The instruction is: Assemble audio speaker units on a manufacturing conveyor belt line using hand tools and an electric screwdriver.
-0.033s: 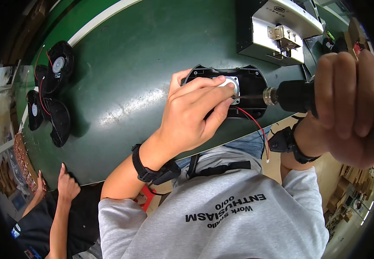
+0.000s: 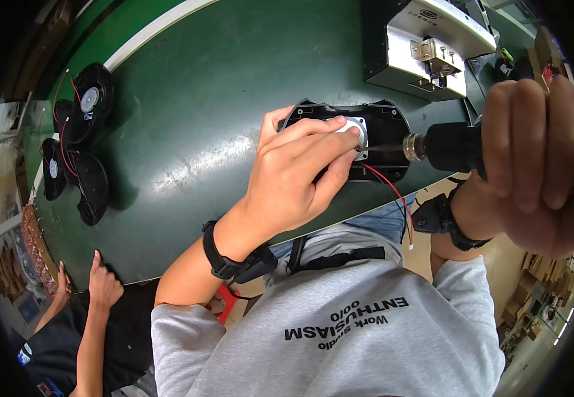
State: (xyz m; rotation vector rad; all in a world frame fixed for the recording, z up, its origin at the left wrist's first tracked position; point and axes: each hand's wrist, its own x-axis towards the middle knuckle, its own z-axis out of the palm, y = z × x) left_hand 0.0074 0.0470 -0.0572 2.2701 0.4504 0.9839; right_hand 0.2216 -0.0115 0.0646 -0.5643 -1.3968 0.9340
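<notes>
An open black plastic housing (image 2: 393,122) lies on the table in front of me, with a round, white-framed speaker (image 2: 352,132) inside it. Over the speaker rests my left hand (image 2: 293,162), some fingertips pressed on its face. Its index finger and thumb come together at the tip of a thin driver bit; whatever they pinch there is too small to make out. My right hand (image 2: 538,159) is wrapped round a black electric screwdriver (image 2: 452,147), held sideways with its bit pointing left to the speaker. Red and black wires (image 2: 393,188) trail from the housing over the table's near edge.
Several black speaker housings (image 2: 92,178) with wires stand at the left on the green table (image 2: 201,99). A silver-and-black machine (image 2: 426,53) is at the back right. Another person's hands (image 2: 105,288) are at the table's edge, lower left. A red stool (image 2: 229,301) shows below.
</notes>
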